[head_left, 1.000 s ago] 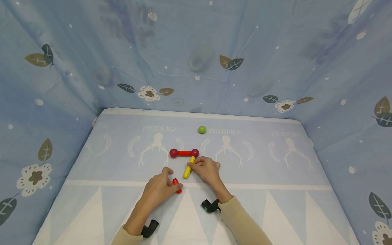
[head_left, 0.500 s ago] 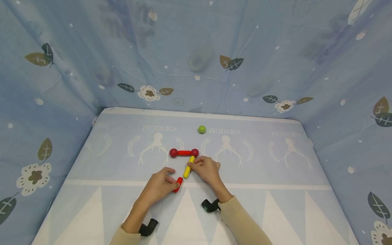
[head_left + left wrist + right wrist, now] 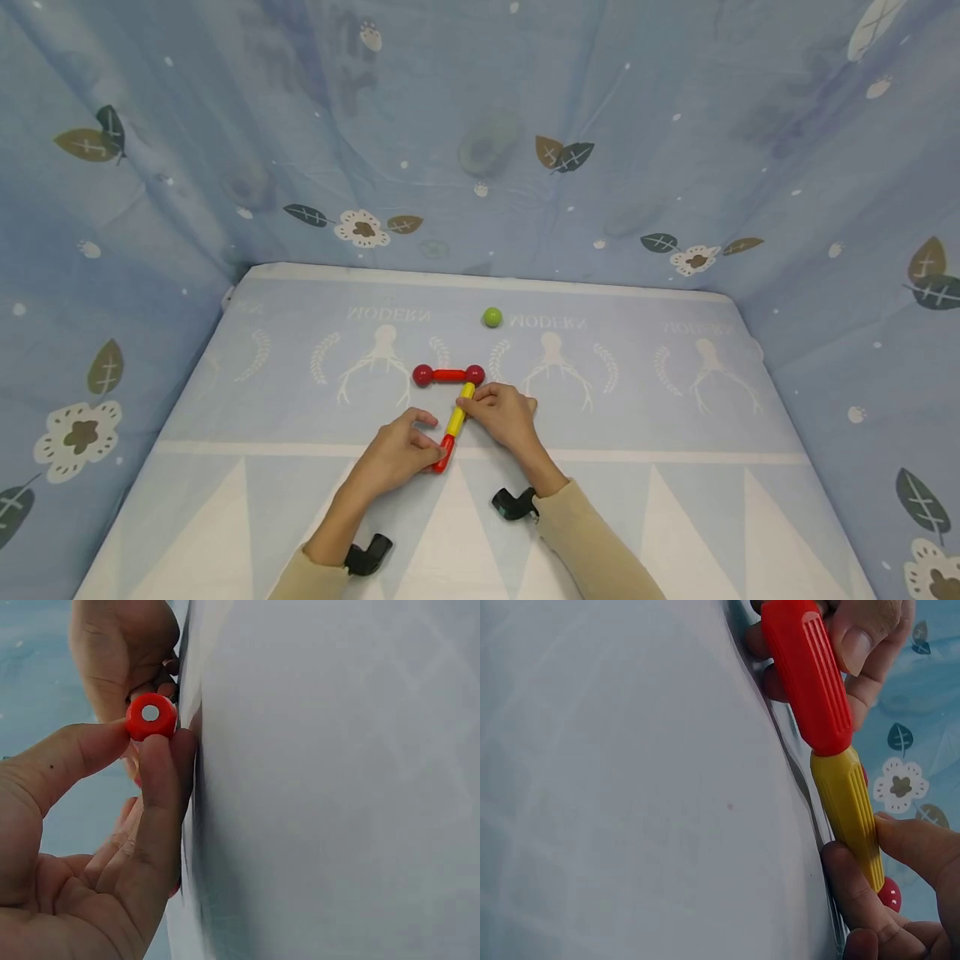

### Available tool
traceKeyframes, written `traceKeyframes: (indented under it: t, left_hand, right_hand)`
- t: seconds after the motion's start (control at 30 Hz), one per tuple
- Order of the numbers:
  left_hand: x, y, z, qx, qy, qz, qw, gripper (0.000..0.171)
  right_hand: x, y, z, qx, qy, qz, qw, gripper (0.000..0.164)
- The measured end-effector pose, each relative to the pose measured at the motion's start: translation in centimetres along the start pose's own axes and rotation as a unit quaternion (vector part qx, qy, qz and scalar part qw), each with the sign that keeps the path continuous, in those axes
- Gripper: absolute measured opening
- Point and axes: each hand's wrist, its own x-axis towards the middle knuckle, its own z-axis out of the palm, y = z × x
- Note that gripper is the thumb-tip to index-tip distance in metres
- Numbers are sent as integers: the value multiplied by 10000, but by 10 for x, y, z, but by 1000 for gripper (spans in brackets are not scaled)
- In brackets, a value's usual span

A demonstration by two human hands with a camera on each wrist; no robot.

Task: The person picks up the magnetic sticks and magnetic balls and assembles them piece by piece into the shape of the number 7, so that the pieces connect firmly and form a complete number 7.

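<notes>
My left hand (image 3: pixel 393 454) pinches a ribbed red magnetic rod (image 3: pixel 444 454) between thumb and fingers. Its round pale end disc faces the left wrist camera. With thumb and forefinger, my right hand (image 3: pixel 510 417) holds a yellow magnetic rod (image 3: pixel 459 415). In the right wrist view the red rod meets the yellow rod (image 3: pixel 847 799) end to end, nearly in one line. The yellow rod's far end reaches a dark red ball (image 3: pixel 475 376). From that ball a second red rod (image 3: pixel 449 376) runs left to another dark red ball (image 3: pixel 423 376).
A green ball (image 3: pixel 492 317) lies farther back on the patterned table mat (image 3: pixel 675 392). Blue printed curtains (image 3: pixel 480 125) enclose the table behind and at both sides. Black wrist devices (image 3: pixel 367 556) sit at both wrists.
The left hand has turned the red rod from slanting away from the yellow one to matching its slant, and brought it up against the yellow rod's near end. The right hand stays in place.
</notes>
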Motion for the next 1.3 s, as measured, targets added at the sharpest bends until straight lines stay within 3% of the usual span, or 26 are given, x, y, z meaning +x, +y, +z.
traceKeyframes:
  t: [0.5,0.77,0.87,1.03,1.3]
  left_hand:
    - [2,-2,2,454,134,274,9985,37]
    - [9,2,-12,660,215,330,9970,32]
    - [19,10,-22,667,378,530,9956,30]
    - [45,27,-36,641,682,1137,9891,34]
    - [107,53,-44,752,911,1730,9778,43]
  right_hand:
    - [1,1,1,-70,-1,-32,10000,25]
    - [1,1,1,-42,-43,-10,10000,26]
    - [1,1,0,-26,-50,22,10000,26]
    - [1,1,-1,-21,-41,13,10000,26]
    - [1,1,0,1,-22,5,10000,25]
